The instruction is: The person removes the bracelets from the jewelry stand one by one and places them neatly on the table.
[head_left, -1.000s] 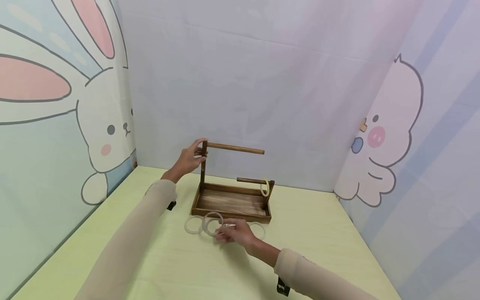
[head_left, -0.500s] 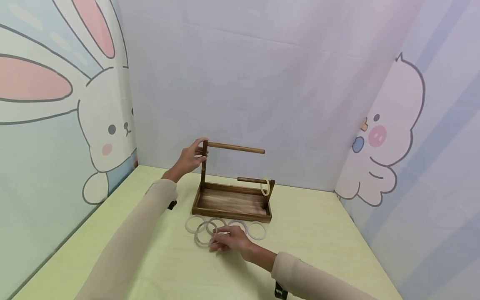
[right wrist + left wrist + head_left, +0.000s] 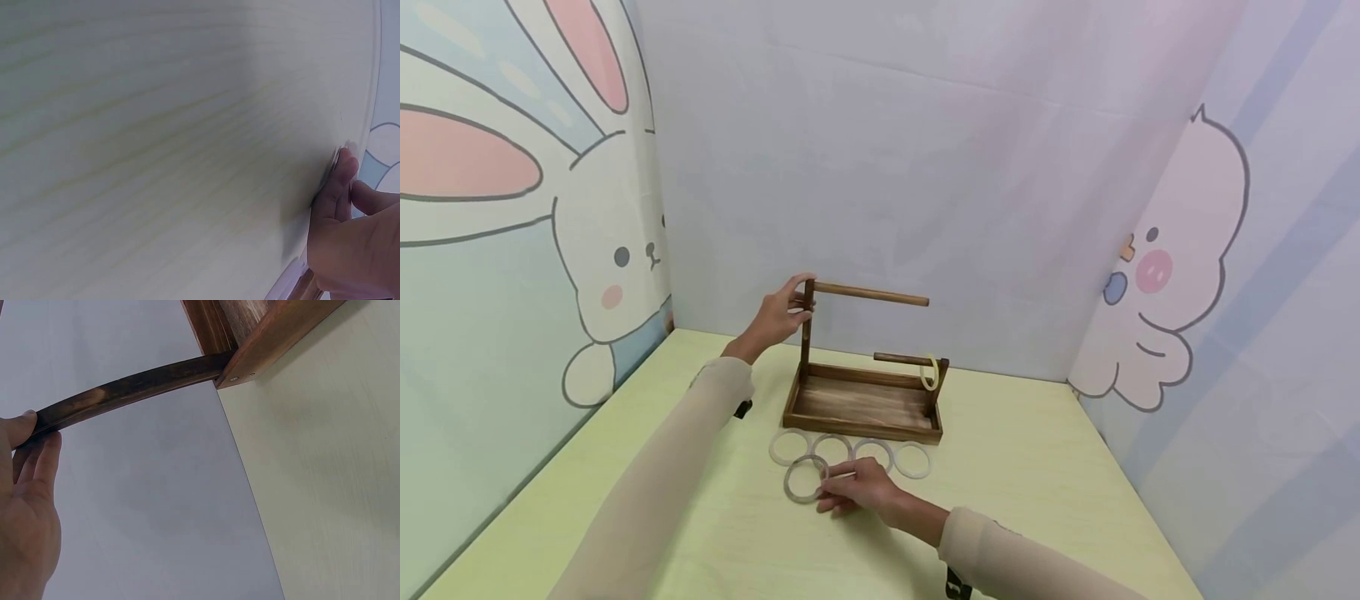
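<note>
A dark wooden rack (image 3: 857, 406) has a shallow tray, a tall left post with an upper bar (image 3: 872, 293), and a short right post with a lower bar (image 3: 898, 359). My left hand (image 3: 778, 315) grips the top of the tall post (image 3: 125, 392), thumb and fingers on opposite sides. In front of the rack my right hand (image 3: 865, 487) pinches the right edge of a translucent greyish bangle (image 3: 787, 485), held low at the table. The right wrist view shows those fingers (image 3: 337, 184) close to the tabletop; the bangle is barely visible there. A yellow bangle (image 3: 936, 372) hangs on the lower bar.
Several pale bangles lie in a row along the tray's front edge, from the leftmost bangle (image 3: 771, 448) to the rightmost bangle (image 3: 929, 461). The pale yellow table (image 3: 1015, 492) meets cartoon-printed cloth on the left and right and a plain cloth (image 3: 925, 167) behind.
My right hand has brought the greyish bangle toward me and slightly left, from the row down to the table in front of it. My left hand stays on the post.
</note>
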Action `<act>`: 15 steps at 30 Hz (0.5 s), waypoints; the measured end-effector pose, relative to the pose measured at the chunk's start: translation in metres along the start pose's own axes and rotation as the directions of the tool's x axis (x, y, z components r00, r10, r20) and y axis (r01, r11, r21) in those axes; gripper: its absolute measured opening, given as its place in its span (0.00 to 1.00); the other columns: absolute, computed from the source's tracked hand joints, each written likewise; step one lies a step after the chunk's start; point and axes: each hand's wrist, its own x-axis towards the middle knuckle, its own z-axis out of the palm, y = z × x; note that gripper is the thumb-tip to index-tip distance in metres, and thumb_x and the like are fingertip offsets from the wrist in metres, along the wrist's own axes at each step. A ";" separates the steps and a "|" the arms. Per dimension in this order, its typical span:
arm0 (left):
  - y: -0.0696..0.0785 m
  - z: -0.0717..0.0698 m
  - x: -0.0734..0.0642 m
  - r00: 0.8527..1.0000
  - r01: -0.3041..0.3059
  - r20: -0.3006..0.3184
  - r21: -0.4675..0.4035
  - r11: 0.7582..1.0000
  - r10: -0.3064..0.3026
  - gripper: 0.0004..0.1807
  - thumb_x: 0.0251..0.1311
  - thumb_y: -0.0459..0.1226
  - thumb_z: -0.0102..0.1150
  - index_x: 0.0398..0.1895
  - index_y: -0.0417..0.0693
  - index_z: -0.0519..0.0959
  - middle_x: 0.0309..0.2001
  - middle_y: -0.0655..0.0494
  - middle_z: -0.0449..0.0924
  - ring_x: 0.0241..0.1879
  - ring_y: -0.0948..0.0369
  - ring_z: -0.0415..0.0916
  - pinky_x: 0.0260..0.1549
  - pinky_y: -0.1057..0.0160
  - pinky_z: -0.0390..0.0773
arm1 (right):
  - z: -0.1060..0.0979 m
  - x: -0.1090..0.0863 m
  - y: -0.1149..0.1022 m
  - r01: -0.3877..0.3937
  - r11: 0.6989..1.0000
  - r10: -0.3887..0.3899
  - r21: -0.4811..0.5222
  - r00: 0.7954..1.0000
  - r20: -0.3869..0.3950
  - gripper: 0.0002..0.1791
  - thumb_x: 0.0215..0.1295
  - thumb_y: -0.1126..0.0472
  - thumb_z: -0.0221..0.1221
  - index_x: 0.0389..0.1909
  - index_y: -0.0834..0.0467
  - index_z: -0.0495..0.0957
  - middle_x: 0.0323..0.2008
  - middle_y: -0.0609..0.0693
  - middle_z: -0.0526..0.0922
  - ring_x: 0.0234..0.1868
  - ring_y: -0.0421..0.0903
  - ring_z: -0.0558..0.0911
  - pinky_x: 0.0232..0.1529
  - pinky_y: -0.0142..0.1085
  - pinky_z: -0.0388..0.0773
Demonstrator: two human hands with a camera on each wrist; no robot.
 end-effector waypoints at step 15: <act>0.002 -0.001 -0.002 1.000 -0.009 0.004 -0.014 1.000 0.009 0.41 0.68 0.22 0.62 0.78 0.59 0.62 0.55 0.37 0.83 0.61 0.43 0.80 0.55 0.46 0.85 | 0.002 -0.003 -0.001 0.038 0.999 -0.039 -0.021 0.995 -0.094 0.14 0.66 0.66 0.70 0.49 0.68 0.87 0.32 0.61 0.90 0.29 0.51 0.91 0.25 0.31 0.86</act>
